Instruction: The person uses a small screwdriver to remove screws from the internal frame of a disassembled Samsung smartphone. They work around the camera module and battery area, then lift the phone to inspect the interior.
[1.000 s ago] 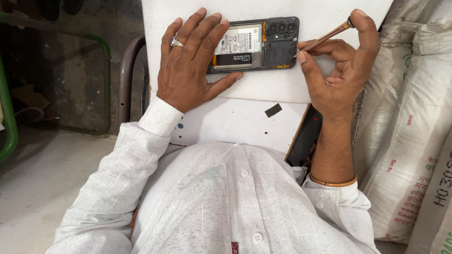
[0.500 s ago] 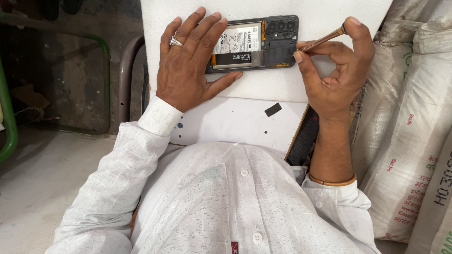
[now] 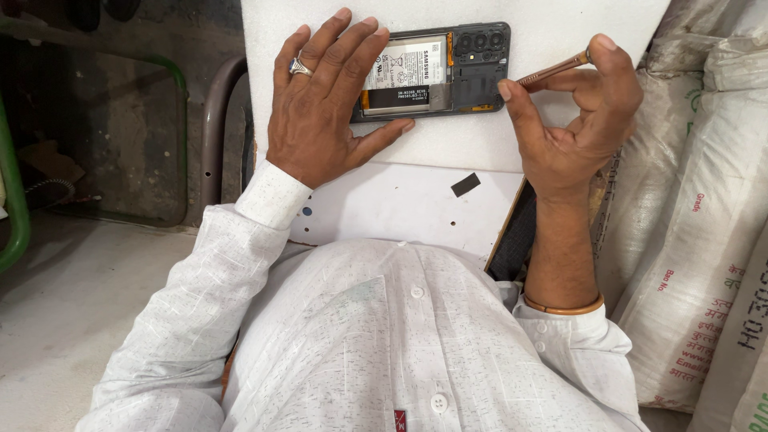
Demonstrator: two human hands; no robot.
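An opened phone (image 3: 448, 76) lies back-up on a white foam sheet (image 3: 560, 28), its battery and dark inner frame exposed. My left hand (image 3: 324, 104), wearing a ring, presses flat on the phone's left half with fingers spread. My right hand (image 3: 572, 120) pinches a thin copper-coloured tool (image 3: 552, 70) between thumb and fingers. The tool's tip points at the phone's right edge, near the camera end.
A white board (image 3: 400, 208) under the foam rests on my lap, with a small black piece (image 3: 465, 185) on it. Filled white sacks (image 3: 704, 224) stand on the right. A green metal frame (image 3: 20, 216) and a grey bar (image 3: 210, 128) are on the left.
My right hand has shifted slightly, turning the tool while its tip stays at the phone's right edge. The left hand has stayed pressed on the phone.
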